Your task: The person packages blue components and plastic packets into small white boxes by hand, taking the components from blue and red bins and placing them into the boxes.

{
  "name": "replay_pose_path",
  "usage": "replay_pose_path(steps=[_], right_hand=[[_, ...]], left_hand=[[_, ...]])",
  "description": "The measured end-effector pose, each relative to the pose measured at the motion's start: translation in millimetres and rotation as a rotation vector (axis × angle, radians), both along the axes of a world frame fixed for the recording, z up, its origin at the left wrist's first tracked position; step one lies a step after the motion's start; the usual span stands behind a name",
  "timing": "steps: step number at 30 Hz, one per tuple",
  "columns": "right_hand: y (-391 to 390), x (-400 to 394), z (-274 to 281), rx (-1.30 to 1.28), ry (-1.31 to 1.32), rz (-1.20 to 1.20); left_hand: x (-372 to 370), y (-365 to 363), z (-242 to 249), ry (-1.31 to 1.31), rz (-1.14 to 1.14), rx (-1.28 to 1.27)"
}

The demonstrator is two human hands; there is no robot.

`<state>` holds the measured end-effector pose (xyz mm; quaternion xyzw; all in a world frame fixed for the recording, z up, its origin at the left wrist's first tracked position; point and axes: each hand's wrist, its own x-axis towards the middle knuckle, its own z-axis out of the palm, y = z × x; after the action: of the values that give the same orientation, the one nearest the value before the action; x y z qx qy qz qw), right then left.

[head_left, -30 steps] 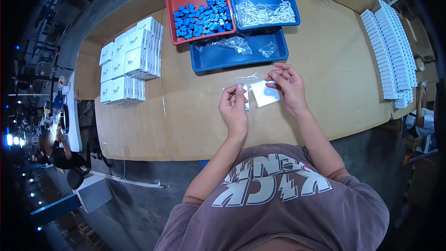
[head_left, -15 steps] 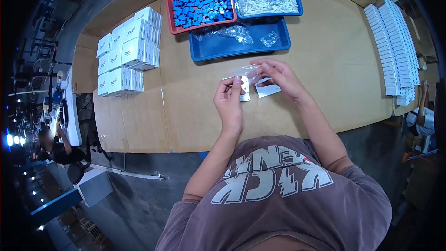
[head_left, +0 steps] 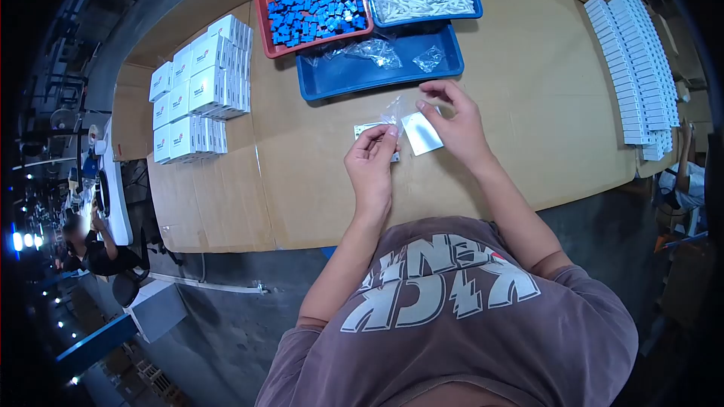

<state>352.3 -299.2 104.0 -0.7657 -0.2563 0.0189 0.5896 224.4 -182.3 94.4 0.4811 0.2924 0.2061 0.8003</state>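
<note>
My left hand is closed, with a clear plastic bag pinched between thumb and fingertips. Under its fingers lies a white card-like piece with small marks, partly hidden. My right hand is open, thumb and fingers apart, above the right side of a flat white sheet. That sheet lies on the cardboard-covered table, just right of the bag. Nothing shows between the fingers of my right hand.
A red tray holds blue parts, one blue tray white sticks, and a nearer blue tray clear bags. White boxes stand stacked at left, more at right. People are beyond both sides.
My right hand has come away from the plastic bag and moved slightly left and up. The bag now stands up from my left hand, and more of the white sheet shows. The view has shifted slightly.
</note>
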Motion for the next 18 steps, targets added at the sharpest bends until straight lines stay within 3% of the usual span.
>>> replay_pose_path(steps=[7,13,18], right_hand=[[4.9,-30.4,17.6,0.037,0.067,0.291],[8.3,-32.0,14.3,0.059,0.237,0.274],[10.1,-31.3,18.3,0.048,0.258,0.241]], left_hand=[[-1.9,2.6,1.7,0.039,-0.007,0.121],[-4.4,4.2,8.1,0.087,-0.012,0.581],[-3.7,4.3,7.2,0.049,-0.017,0.634]])
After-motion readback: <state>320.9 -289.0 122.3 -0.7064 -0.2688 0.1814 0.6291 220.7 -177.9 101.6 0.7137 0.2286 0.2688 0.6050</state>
